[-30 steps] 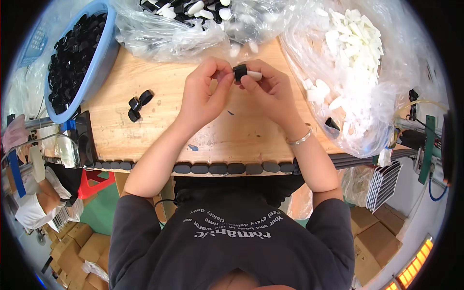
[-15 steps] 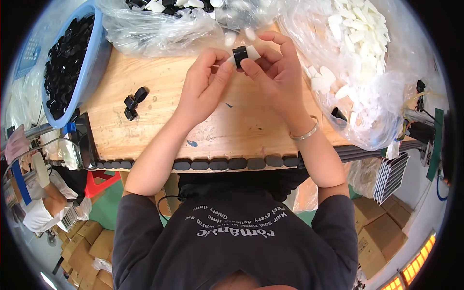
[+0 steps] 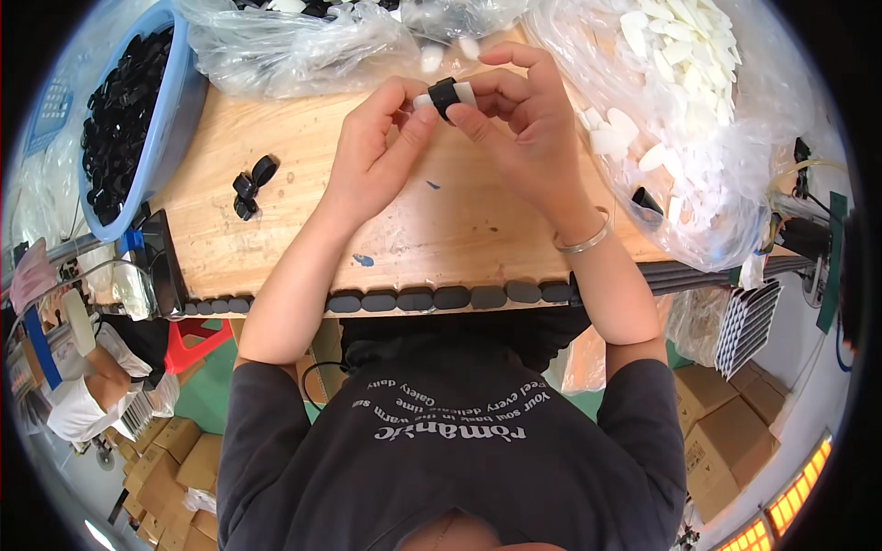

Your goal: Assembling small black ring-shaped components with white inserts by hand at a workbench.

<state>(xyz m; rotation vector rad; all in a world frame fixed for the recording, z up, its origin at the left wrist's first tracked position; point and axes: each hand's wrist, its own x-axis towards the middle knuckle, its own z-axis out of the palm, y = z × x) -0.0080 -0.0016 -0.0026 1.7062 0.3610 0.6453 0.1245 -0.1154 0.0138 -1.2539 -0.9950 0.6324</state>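
Observation:
Over the far middle of the wooden table, a glossy black ring-shaped part sits around a flat white piece, whose ends stick out on both sides. My left hand is closed, thumb and forefinger pinching the white piece's left end. With its thumb against the black ring, my right hand grips from the other side; some of its fingers are curled behind. Three loose black rings lie on the tabletop left of my left hand. Two white pieces rest just beyond my hands.
A blue basket full of black rings stands at left. Clear plastic bags lie along the far side. Another bag, at right, holds many white pieces. Dark oval pads line the near edge. At far left, another person's arm shows.
The black ring and white piece have shifted slightly left and tilted in my fingers. Both hands keep their grip. The whole view has moved a little.

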